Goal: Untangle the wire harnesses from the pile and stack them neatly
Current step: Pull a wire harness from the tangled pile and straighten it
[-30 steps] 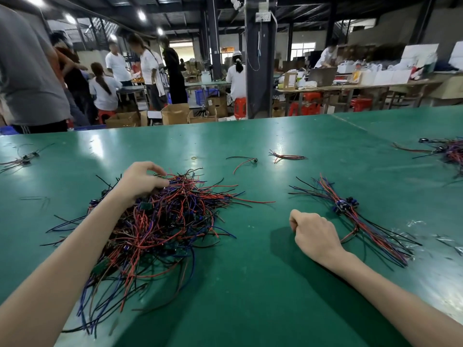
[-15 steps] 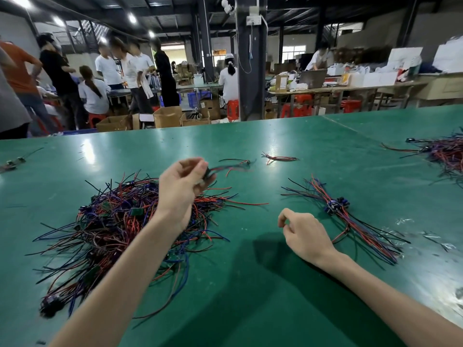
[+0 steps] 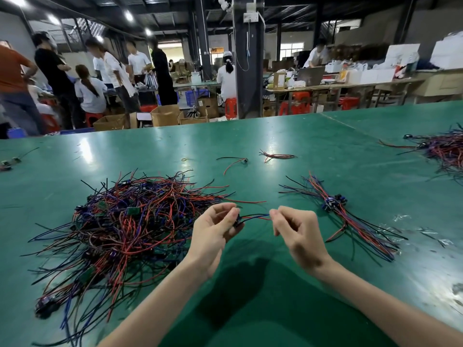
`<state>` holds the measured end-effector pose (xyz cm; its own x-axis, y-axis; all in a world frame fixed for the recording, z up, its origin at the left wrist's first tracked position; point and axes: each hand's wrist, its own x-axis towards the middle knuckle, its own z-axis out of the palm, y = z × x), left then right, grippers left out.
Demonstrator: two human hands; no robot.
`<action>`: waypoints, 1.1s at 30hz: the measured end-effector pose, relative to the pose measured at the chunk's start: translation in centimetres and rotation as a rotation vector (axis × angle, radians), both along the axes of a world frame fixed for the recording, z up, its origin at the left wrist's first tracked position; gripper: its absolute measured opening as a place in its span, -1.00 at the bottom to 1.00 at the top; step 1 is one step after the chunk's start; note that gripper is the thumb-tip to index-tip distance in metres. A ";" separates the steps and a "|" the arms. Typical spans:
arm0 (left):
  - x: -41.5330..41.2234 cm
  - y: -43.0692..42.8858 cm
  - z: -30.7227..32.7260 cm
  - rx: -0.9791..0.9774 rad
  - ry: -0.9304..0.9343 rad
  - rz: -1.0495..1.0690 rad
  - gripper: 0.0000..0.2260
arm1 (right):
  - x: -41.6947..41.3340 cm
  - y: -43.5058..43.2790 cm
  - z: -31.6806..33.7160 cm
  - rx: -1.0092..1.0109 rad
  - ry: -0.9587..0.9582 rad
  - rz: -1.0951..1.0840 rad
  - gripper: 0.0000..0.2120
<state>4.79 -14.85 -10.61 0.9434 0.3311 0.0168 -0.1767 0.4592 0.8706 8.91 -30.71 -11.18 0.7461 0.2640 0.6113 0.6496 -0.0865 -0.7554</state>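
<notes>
A single wire harness (image 3: pixel 253 217) is held stretched between the two hands, raised above the green counter (image 3: pixel 313 151). Its small dark connector end is pinched by the fingers of the left hand (image 3: pixel 215 234), while the red, blue and black leads are pinched near their free ends by the thumb and forefinger of the right hand (image 3: pixel 295 234). Both hands are curled, not spread.

The harness appears light and limp; its leads would be expected to sag and snag on others, so it is best gripped at the connector body, which looks the only stiff part, with the loose ends steadied lightly. Hard pulling could strain the thin leads where they enter the connector.

Just to the left lies the tangled pile (image 3: pixel 125 226), with small green boards caught among the wires. To the right, near the right hand, the neat stack (image 3: pixel 343 211) is laid with connectors gathered and leads fanned. Stray wires (image 3: pixel 275 155) lie farther back, and another heap (image 3: pixel 443 149) sits at the far right edge.
</notes>
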 end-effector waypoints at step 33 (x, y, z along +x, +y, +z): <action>-1.1 0.5 0.6 -0.371 0.135 -0.035 -0.88 | -1.7 1.9 0.0 -0.129 0.458 0.406 -0.94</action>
<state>3.72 -14.38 -9.96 0.9398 0.2592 -0.2229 -0.0508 0.7507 0.6587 7.20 -28.83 -11.20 0.7495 0.6318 0.1975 0.2623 -0.0096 -0.9649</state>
